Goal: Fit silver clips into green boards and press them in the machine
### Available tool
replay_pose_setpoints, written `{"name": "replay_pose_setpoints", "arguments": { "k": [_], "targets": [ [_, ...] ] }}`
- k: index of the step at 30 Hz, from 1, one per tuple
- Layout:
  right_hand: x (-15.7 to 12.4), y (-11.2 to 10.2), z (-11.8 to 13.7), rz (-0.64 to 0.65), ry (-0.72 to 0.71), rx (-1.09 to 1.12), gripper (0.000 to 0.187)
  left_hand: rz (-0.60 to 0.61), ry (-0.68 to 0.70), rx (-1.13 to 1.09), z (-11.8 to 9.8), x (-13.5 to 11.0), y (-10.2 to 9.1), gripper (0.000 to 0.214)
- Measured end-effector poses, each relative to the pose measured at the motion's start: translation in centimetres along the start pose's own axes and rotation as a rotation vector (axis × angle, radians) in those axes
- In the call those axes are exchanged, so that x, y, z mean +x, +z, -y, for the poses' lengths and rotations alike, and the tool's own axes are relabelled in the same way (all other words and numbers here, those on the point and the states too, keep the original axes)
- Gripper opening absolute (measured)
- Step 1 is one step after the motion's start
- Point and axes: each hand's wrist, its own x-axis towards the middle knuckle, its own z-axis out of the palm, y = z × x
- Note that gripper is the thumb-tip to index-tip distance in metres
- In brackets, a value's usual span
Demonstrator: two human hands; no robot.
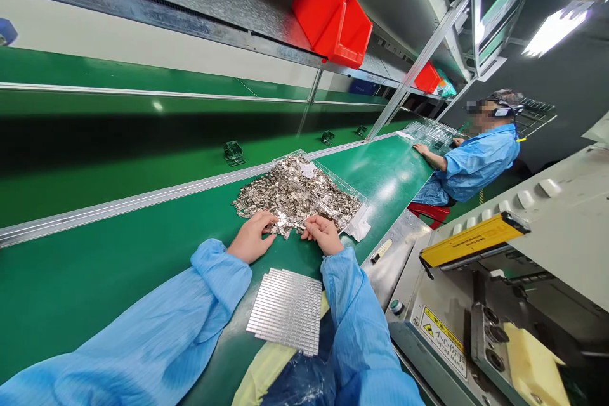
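A large heap of small flat metal pieces (280, 190) lies on the green work surface, partly in a clear tray (349, 185). At the heap's near left edge is my left hand (252, 238), its fingertips touching the pieces and its thumb apart from the fingers. My right hand (324, 235) is at the near right edge, thumb and forefinger pinched on what looks like one small metal piece, mostly hidden by the fingers. Between my forearms, close to my body, sits a flat silvery block of metal strips in rows (288, 309).
A co-worker in a blue smock (485, 155) sits farther along the bench. On the right stands a machine with a yellow bar (476, 240) and a warning label; a cutter knife (381, 251) lies on its metal ledge. A red bin (333, 16) is on the shelf above.
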Motion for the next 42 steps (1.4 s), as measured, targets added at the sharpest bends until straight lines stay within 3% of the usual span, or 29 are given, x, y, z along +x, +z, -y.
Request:
{"name": "replay_pose_setpoints", "arguments": {
  "k": [3, 10, 42],
  "targets": [
    [0.0, 0.1, 0.1, 0.020, 0.000, -0.013, 0.038, 0.006, -0.005, 0.012, 0.0, 0.0, 0.0, 0.027],
    [0.3, 0.2, -0.6, -0.096, -0.018, -0.017, 0.034, 0.014, -0.005, 0.020, -0.2, 0.0, 0.0, 0.026],
    [0.2, 0.5, -0.3, -0.169, -0.004, 0.017, 0.034, -0.106, 0.154, 0.072, -0.6, -0.3, -0.1, 0.019]
  ]
}}
